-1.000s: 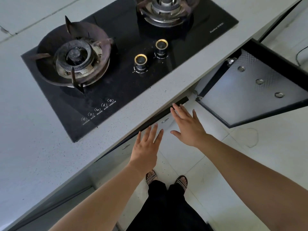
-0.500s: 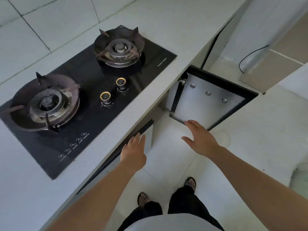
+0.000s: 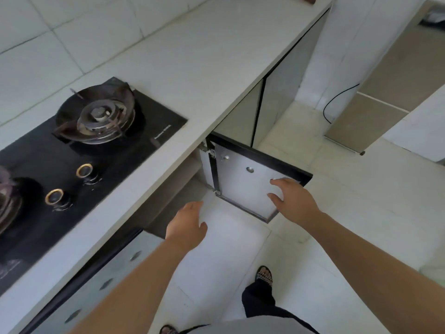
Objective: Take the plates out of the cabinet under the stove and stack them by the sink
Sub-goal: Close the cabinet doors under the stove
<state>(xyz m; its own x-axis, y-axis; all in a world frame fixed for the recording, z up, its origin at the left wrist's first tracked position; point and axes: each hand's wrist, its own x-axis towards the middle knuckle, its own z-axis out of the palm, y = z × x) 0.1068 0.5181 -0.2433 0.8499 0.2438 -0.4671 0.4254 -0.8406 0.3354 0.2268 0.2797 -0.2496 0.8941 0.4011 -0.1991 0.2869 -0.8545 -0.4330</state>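
The cabinet under the black gas stove (image 3: 79,165) stands with both doors swung out. My right hand (image 3: 292,201) hovers with fingers spread over the inner face of the right door (image 3: 243,184), near its outer edge. My left hand (image 3: 186,224) is open and empty, reaching toward the dark cabinet opening (image 3: 173,206) below the counter edge. The left door (image 3: 101,280) hangs open under my left forearm. No plates show; the countertop hides the cabinet's inside. No sink is in view.
The pale countertop (image 3: 204,68) runs to the right past the stove. Closed cabinet doors (image 3: 277,92) sit beyond the open one. A black cable (image 3: 337,102) trails on the tiled floor by a wall. My sandalled feet (image 3: 263,276) stand on the floor.
My view has swung right along the counter. My right hand moved onto the face of the right door; my left hand moved right toward the opening. Both hands stayed empty.
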